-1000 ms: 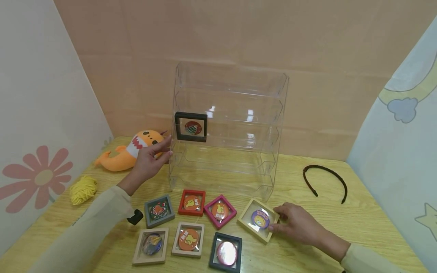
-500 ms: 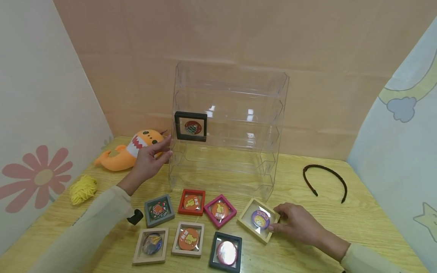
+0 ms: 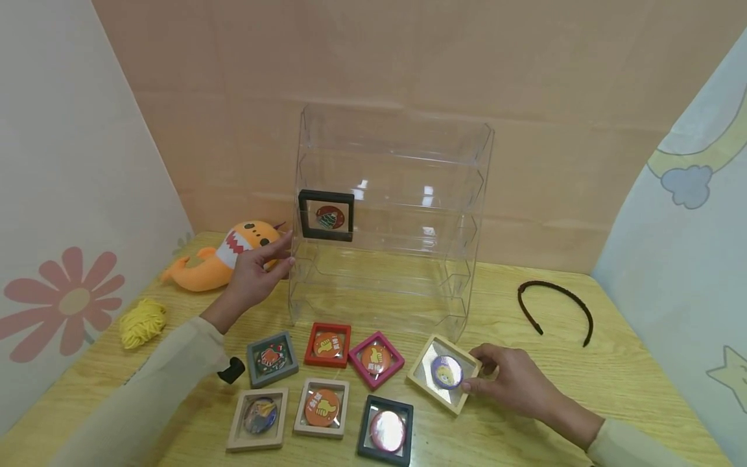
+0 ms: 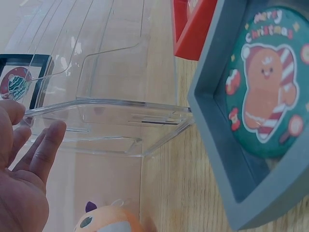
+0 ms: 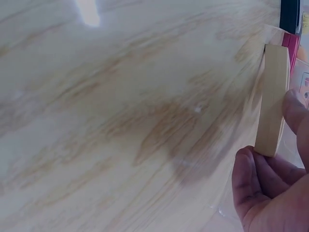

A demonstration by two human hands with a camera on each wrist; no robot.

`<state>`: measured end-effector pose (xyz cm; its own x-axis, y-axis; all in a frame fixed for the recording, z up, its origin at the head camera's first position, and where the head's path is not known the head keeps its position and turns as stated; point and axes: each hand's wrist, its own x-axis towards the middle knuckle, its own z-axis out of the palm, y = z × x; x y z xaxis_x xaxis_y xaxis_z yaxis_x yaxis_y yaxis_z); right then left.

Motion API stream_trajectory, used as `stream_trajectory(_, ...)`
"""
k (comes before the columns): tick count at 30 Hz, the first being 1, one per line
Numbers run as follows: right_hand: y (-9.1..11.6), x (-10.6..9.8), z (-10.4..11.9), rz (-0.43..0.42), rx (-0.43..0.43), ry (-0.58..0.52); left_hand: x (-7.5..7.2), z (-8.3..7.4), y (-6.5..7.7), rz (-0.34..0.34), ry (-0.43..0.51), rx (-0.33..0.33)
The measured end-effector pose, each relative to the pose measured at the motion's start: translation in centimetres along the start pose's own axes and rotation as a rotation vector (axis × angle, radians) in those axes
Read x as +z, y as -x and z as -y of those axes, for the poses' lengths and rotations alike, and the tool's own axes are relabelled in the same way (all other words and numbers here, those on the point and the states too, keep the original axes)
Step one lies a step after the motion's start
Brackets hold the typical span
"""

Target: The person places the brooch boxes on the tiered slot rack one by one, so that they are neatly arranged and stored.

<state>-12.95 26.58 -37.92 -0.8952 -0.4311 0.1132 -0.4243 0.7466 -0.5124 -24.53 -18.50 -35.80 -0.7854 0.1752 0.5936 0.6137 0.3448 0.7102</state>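
My left hand (image 3: 257,272) pinches the left side edge of a clear plastic tiered display rack (image 3: 397,246), thumb and fingers on either side of the panel in the left wrist view. A black square frame with a Christmas-tree badge (image 3: 329,217) stands in the rack at its left end. At the front right, my right hand (image 3: 510,383) grips the right corner of a pale yellow display frame (image 3: 446,371) with a purple bear badge inside. In the right wrist view that frame (image 5: 271,101) is seen edge-on between thumb and fingers.
Framed badges lie before the rack: grey (image 3: 272,359), red (image 3: 328,345), magenta (image 3: 377,359), two beige (image 3: 257,419) and one black (image 3: 386,431). An orange shark plush (image 3: 204,272) and yellow yarn (image 3: 142,323) lie left, a dark headband (image 3: 557,285) right.
The pale yellow frame has shifted slightly up and right in my right hand and tilted, its cover catching more glare. My left hand has stayed at the rack.
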Motion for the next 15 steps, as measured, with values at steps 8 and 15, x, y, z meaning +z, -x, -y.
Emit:
stream_trajectory(8,0.2,-0.5,0.1,-0.089,-0.027,-0.072,0.1,-0.7,0.0,0.004,-0.007,0.001)
stream_trajectory(15,0.4,-0.2,-0.2,-0.184,-0.073,-0.114,-0.1,-3.4,0.0,0.014,-0.034,0.008)
